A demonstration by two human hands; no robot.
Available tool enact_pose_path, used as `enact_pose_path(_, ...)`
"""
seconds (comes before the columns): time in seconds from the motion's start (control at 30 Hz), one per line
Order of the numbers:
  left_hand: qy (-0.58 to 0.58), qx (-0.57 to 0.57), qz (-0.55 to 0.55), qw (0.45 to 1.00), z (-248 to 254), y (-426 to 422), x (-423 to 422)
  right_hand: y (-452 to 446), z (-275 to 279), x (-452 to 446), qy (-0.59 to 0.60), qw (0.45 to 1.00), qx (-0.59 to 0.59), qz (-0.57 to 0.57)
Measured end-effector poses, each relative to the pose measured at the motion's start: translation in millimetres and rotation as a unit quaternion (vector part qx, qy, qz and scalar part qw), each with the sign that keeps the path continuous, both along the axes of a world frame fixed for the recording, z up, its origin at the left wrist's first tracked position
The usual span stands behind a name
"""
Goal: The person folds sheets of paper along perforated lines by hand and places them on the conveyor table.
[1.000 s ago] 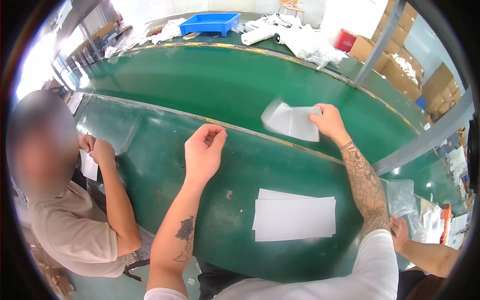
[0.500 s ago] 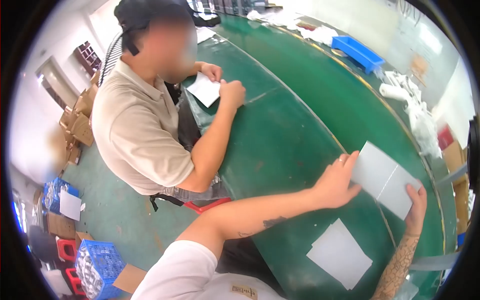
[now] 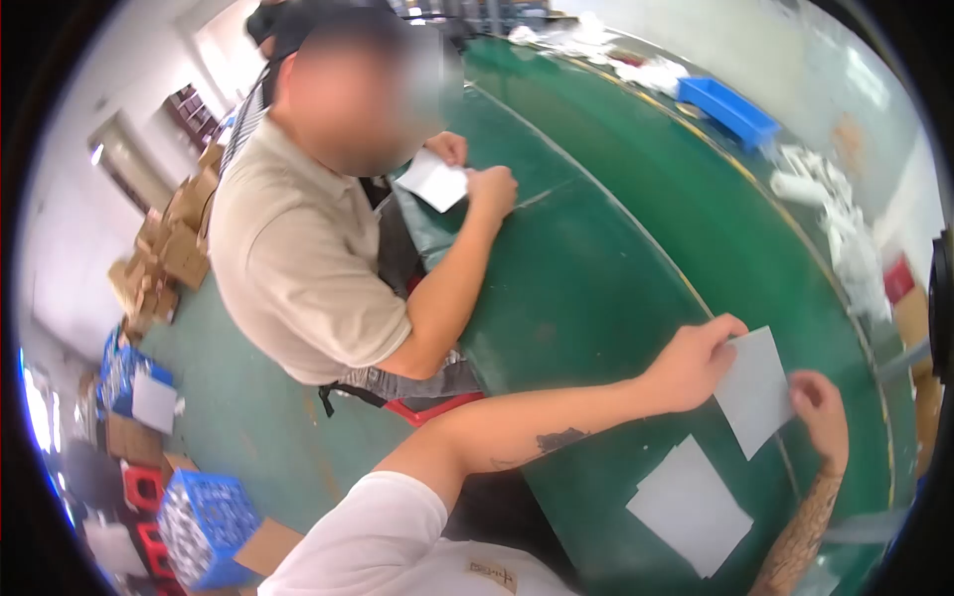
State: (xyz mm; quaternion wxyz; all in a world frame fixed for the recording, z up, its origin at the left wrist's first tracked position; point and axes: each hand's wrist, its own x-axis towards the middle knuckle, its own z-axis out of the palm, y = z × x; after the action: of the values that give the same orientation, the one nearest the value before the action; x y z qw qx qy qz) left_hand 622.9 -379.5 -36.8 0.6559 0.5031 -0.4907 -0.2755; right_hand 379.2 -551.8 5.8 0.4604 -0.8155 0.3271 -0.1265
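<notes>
My left hand is closed on the upper left edge of a light grey sheet, held tilted above the green table. My right hand is at the sheet's right edge, its fingers curled and bent inward. Those fingertips seem to pinch or press that edge, though slight blur hides the exact contact. Below the held sheet, a small loose stack of similar grey sheets lies on the table, its edges not lined up.
A green table runs away from me. To my left, a seated person in a beige shirt handles a white sheet. A blue tray and white plastic wrapping lie along the far side. On the floor stands a blue crate.
The held sheet showed two panels with a pale line between them; now only one panel faces me. My right hand has moved up to its right edge. The view has shifted slightly.
</notes>
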Motion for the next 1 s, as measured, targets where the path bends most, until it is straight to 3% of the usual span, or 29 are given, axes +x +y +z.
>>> enact_pose_path(0.03,-0.019,0.043,-0.016,0.999,7,4,1,8,3,4,0.0,1.0,0.007,-0.02)
enact_pose_path(0.1,-0.039,0.049,-0.04,0.997,10,7,-2,21,13,14,0.006,0.996,-0.087,0.003)
enact_pose_path(0.2,-0.015,0.033,-0.076,0.996,8,6,-5,32,13,23,-0.052,0.993,-0.088,0.059)
enact_pose_path(0.3,0.005,0.037,-0.074,0.997,6,10,-6,34,12,23,-0.034,0.995,-0.055,0.07)
enact_pose_path(0.57,0.045,0.091,-0.054,0.993,11,5,-2,35,7,22,-0.012,0.997,-0.07,-0.001)
enact_pose_path(0.67,0.021,0.132,-0.056,0.989,15,5,0,36,7,21,-0.01,0.996,-0.088,0.007)
enact_pose_path(0.73,-0.069,0.116,-0.031,0.99,12,3,4,38,7,22,-0.014,0.996,-0.092,0.011)
enact_pose_path(1.0,-0.113,0.102,-0.029,0.988,-7,-4,1,38,18,19,0.076,0.993,-0.062,0.07)
